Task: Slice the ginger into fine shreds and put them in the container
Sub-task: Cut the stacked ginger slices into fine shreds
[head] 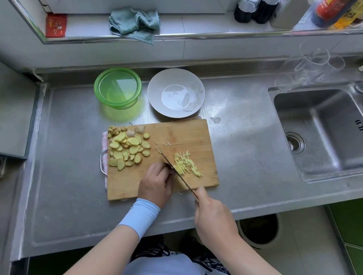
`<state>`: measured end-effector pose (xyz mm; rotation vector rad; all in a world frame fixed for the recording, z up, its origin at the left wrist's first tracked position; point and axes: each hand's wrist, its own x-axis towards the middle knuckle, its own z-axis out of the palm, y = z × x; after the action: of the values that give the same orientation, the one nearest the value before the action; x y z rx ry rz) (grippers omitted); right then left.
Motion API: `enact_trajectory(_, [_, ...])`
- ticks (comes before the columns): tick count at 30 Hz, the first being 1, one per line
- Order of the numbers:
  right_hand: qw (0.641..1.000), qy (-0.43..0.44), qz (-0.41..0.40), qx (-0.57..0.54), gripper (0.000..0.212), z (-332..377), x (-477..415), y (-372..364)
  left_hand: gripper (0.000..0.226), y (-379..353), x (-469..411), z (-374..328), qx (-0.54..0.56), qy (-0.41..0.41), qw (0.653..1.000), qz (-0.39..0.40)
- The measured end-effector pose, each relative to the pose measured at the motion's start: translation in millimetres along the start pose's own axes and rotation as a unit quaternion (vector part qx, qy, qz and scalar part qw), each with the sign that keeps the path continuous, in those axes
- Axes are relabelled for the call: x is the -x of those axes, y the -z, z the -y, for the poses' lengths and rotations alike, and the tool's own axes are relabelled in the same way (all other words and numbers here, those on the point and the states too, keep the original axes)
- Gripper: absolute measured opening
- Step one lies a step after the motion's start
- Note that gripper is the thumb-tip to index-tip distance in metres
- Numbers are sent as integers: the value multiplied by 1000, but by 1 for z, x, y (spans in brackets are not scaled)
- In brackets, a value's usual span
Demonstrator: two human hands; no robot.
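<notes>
Two hands on the cutting board [187, 133], both busy. The right hand [211, 216] has its fingers wrapped round the handle of the knife [174, 169], the blade running diagonally up the board with its tip toward the far side. The left hand [155, 184] sits knuckles-up against the blade's left face, fingers curled under; what they're pinning down, I can't make out from here. Just right of the blade lies a small heap of ginger shreds [186, 163]. Over on the board's left end, a big pile of ginger slices [128, 148]. Beyond the board on the steel counter [68, 171] stands the green container [117, 88], nothing in it, beside a white bowl [175, 93]. The sink [326, 132] is off to the right.
</notes>
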<state>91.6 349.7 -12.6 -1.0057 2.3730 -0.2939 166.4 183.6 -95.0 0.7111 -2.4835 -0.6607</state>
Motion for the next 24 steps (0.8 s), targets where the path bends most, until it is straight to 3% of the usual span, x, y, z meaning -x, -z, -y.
enact_trajectory(14, [1000, 2, 4, 8, 42, 10, -16, -1, 16, 1, -2, -1, -2, -9, 1000, -5])
enact_trajectory(18, [1000, 1, 7, 9, 20, 4, -1, -2, 17, -1, -1, 2, -1, -8, 1000, 3])
enact_trajectory(24, [1000, -5, 3, -7, 20, 16, -26, -5, 16, 1, -2, -1, -5, -6, 1000, -7])
